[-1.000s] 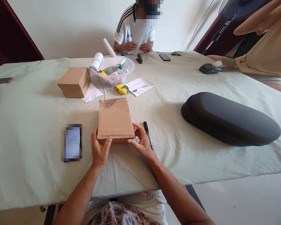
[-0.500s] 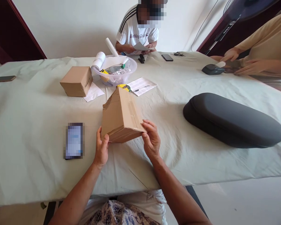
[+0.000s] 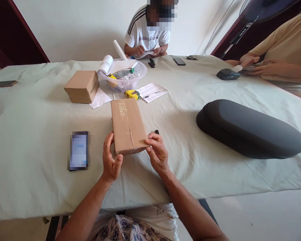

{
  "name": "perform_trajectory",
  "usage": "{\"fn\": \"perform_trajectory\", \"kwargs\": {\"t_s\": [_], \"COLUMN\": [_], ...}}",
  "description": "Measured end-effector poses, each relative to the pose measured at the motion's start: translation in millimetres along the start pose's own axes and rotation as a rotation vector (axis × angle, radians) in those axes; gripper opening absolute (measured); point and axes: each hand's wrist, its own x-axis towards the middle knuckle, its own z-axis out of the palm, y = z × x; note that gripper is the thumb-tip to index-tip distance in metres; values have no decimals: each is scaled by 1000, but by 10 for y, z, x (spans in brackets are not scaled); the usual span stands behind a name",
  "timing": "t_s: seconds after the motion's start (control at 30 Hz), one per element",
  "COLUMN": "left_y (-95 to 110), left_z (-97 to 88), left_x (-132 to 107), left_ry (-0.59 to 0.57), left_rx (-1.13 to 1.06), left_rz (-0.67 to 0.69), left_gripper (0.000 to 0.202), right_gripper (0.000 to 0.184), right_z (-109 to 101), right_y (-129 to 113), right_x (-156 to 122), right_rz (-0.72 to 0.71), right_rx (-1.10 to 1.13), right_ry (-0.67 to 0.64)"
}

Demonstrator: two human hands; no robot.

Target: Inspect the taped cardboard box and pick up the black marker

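Note:
A flat brown cardboard package (image 3: 128, 125) with clear tape along its top lies on the pale green tablecloth (image 3: 35, 120) in front of me. My left hand (image 3: 110, 160) curls against its near left corner, fingers on the side and thumb loose below. My right hand (image 3: 157, 152) pinches the near right corner. A black marker (image 3: 157, 132) peeks out behind my right fingers.
A phone (image 3: 78, 150) lies left of my hands. Farther back stand a small cardboard box (image 3: 81, 86), a clear bowl of odds and ends (image 3: 124, 76), a yellow tape measure (image 3: 131, 94) and a printed sheet (image 3: 152, 92). A large dark case (image 3: 248, 129) rests at right. Two other people sit across and at right.
The package was flat with its scribbled face up, was tipped up on edge, and now lies flat again with the taped face up. Both my hands stayed at its near corners.

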Motion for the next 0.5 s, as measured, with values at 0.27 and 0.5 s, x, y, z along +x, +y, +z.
{"fn": "perform_trajectory", "kwargs": {"t_s": [0.27,0.5], "left_y": [7,76], "left_z": [37,148], "left_x": [49,23], "left_ry": [71,125], "left_rx": [181,191], "left_rz": [107,238], "left_gripper": [71,81], "right_gripper": [21,42], "right_z": [134,220], "right_y": [-117,-210], "right_x": [-6,-22], "right_rz": [-75,-80], "right_rx": [-87,-179], "right_ry": [-1,181]}}
